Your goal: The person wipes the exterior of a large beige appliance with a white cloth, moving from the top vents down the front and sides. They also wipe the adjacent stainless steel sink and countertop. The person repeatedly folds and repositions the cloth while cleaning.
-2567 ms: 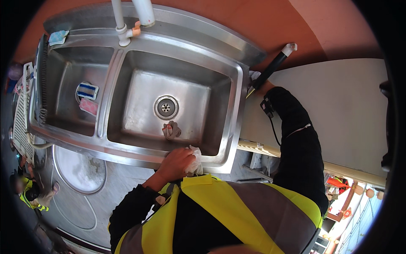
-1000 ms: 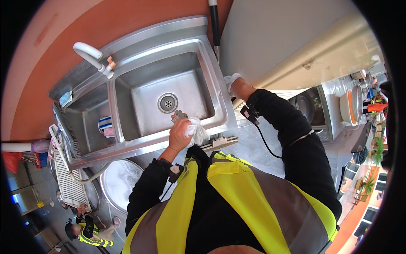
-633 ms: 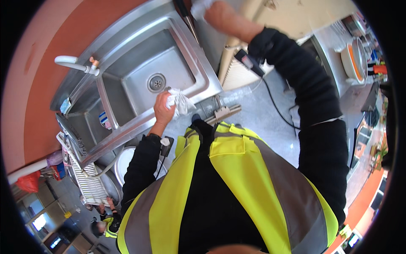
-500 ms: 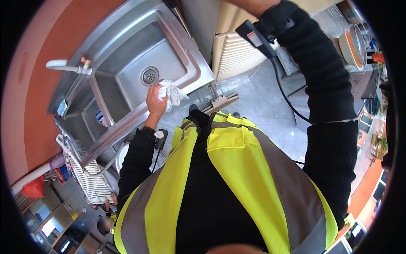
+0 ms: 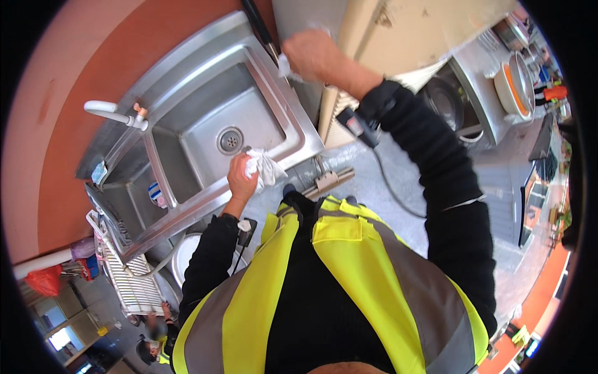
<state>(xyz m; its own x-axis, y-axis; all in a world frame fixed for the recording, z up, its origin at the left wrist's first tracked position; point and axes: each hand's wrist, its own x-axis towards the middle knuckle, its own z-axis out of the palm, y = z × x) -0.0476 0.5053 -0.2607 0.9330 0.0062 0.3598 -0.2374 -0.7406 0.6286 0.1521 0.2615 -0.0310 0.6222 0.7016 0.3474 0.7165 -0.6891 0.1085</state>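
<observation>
My left hand [image 5: 242, 176] is closed round a bunched white cloth [image 5: 266, 168] at the front rim of the stainless steel sink [image 5: 215, 128]. The cloth hangs over the rim's edge. Past the sink's right side, my right hand [image 5: 313, 55] is raised near a beige cabinet-like unit [image 5: 430, 31], fingers curled and slightly blurred. A small crumpled white piece [image 5: 285, 66], perhaps cloth or tissue, sticks out from its fingers. A dark device with a cable [image 5: 358, 126] is strapped at my right wrist.
A white tap with an orange handle [image 5: 141, 112] stands behind the sink. A black-handled pole [image 5: 260, 28] leans at its far right corner. Bowls [image 5: 514, 87] stand on the counter at right. Beyond a white rack [image 5: 134, 274] at lower left, another person [image 5: 149, 349] is at work.
My right hand has come from the top edge leftward and down toward the sink's right side, showing the white piece. The left hand still holds the cloth at the rim; the view has shifted slightly.
</observation>
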